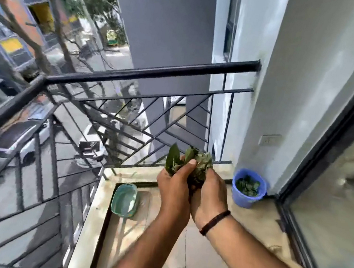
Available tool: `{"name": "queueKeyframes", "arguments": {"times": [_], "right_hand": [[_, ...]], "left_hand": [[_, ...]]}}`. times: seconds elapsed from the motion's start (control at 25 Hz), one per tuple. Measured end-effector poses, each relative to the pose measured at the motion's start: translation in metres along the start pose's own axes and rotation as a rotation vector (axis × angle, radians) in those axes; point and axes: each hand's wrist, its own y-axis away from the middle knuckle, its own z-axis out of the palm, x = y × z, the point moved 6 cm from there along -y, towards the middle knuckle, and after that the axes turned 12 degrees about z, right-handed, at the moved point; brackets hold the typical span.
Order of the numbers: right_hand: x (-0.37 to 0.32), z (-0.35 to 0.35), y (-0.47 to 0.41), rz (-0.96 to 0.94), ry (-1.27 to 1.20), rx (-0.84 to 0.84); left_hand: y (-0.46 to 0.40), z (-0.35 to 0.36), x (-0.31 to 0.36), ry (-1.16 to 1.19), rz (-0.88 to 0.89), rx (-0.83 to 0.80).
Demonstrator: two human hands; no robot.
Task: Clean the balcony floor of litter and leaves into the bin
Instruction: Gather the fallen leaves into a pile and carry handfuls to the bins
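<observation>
I have a bundle of leaves (192, 162) pressed between both palms, held up in front of me above the balcony floor (249, 229). My left hand (173, 189) wraps the near side of the clump, thumb laid across the top, fingers curled tight; my right hand (207, 196) cups the far side from below, a thin dark band (214, 222) around that wrist. Both grips are closed on the same wad. The leaves are mixed: some smooth, glossy and dark green with pointed tips sticking up past my thumb, others crumpled, dull and greyish, matted together.

The bin (248, 188) is a small round blue plastic bucket standing on the floor to the right of my hands and a little beyond them, tucked into the corner where the pale plastered wall (287, 102) meets the dark frame of the sliding glass door (337, 131). It already holds a layer of green leaves. My bundle is near it but clearly apart, not over its mouth.

To the left, a shallow teal plastic tray (124, 199) with rounded corners lies on the beige tiled floor beside the raised stone kerb. A black metal railing (134, 74) of slanted bars runs along the edge.
</observation>
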Motion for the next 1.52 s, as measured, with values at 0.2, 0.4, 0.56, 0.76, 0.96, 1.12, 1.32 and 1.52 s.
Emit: {"name": "queueKeyframes", "arguments": {"times": [0.2, 0.4, 0.56, 0.76, 0.96, 1.12, 1.32, 1.52], "right_hand": [[-0.05, 0.019, -0.088, -0.091, -0.132, 0.083], [-0.138, -0.059, -0.176, -0.19, -0.384, 0.326], [-0.182, -0.123, -0.274, -0.098, -0.504, 0.408], [-0.204, -0.235, -0.41, -0.087, -0.629, 0.601], [-0.189, -0.342, -0.513, -0.024, -0.7, 0.704], [-0.172, -0.409, -0.583, 0.031, -0.638, 0.862], [-0.165, -0.45, -0.641, 0.106, -0.593, 0.968], [-0.18, -0.467, -0.673, 0.046, -0.612, 1.036]], "left_hand": [[-0.098, 0.054, -0.051, -0.054, -0.08, -0.143], [-0.132, 0.146, -0.177, -0.211, -0.319, -0.396], [-0.18, 0.193, -0.291, -0.379, -0.392, -0.436], [-0.225, 0.213, -0.458, -0.497, -0.557, -0.405], [-0.25, 0.197, -0.606, -0.603, -0.671, -0.347], [-0.275, 0.171, -0.699, -0.726, -0.738, -0.306], [-0.305, 0.156, -0.772, -0.816, -0.796, -0.298], [-0.324, 0.162, -0.813, -0.89, -0.819, -0.359]]}}
